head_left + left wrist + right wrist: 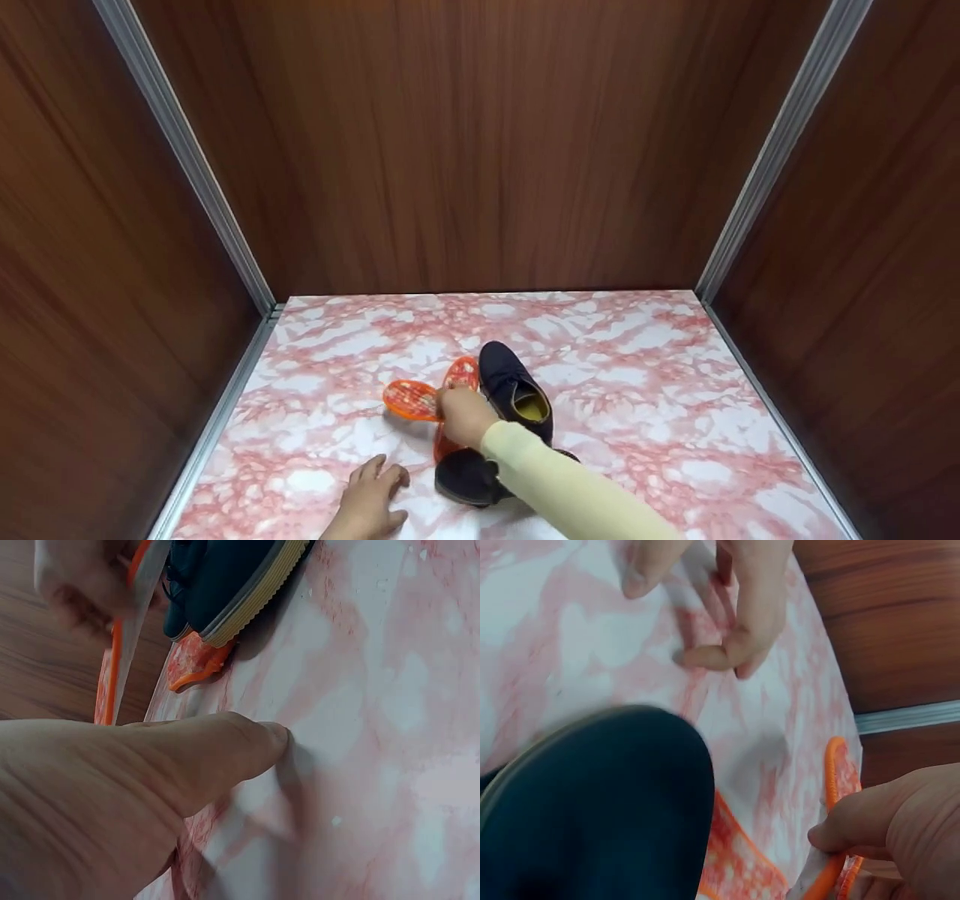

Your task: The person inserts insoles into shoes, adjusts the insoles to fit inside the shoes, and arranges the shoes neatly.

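Note:
My right hand [466, 414] pinches an orange-edged shoe insole [409, 399] with a red mottled face, raised a little off the table. Beneath it lies a second matching insole [463, 369], partly covered by the hand and a shoe. A navy lace-up shoe [501, 371] with a yellow inside stands just right of that hand. Nearer the front is the other navy shoe [463, 478], partly hidden by the right sleeve. At the front left, my left hand [366, 501] holds nothing, its fingers spread and loosely bent close to the tabletop.
The tabletop [637, 360] has a pink and white marbled pattern. Brown wood-grain panels [480, 150] stand at the back and both sides, with metal rails [187, 150] at the corners and along the side edges.

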{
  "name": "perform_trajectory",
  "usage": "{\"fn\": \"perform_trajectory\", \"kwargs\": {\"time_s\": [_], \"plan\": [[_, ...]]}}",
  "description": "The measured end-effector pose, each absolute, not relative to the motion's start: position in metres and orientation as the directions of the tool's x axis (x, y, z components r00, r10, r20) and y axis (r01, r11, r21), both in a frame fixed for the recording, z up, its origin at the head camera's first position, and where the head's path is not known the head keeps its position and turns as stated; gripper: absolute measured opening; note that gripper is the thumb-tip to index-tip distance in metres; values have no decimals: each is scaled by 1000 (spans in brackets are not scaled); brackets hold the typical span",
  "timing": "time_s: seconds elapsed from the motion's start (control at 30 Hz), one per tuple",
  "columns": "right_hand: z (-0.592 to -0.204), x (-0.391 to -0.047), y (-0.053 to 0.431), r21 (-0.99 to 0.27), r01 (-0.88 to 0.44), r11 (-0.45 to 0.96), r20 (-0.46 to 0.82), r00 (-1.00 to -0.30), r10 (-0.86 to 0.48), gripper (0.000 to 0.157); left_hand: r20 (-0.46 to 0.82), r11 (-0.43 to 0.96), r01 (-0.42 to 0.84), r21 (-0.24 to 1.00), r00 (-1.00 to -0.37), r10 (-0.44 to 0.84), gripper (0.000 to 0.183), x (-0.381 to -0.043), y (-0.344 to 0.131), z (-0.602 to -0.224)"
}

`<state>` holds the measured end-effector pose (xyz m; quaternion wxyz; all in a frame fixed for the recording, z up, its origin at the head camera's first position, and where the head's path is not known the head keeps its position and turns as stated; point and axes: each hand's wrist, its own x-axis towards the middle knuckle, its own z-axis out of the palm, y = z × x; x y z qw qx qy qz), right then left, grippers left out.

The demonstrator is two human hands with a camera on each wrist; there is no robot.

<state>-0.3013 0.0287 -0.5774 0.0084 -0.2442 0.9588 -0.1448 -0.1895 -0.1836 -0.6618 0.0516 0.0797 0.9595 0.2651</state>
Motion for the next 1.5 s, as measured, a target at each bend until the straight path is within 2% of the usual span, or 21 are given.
{"fn": "perform_trajectory", "kwargs": {"time_s": [0.23,0.67,0.9,1.1,1.5], "plan": [[-573,-296,56,-289,-478,829,84,-876,-475,50,-92,844,101,528,-980,175,42,-191,-183,-657],[-562,-277,113,-275,-451,849,117,-892,-436,43,-120,854,85,514,-978,170,41,-191,-179,-656],[-562,-265,147,-275,-483,831,175,-875,-451,33,-119,857,78,510,-980,160,42,-192,-180,-656],[-567,-248,177,-328,-433,840,146,-901,-408,48,-162,861,54,506,-974,156,40,-191,-178,-659],[-571,-227,221,-382,-360,851,99,-932,-350,60,-213,887,14,462,-969,127,43,-194,-176,-656]]}}
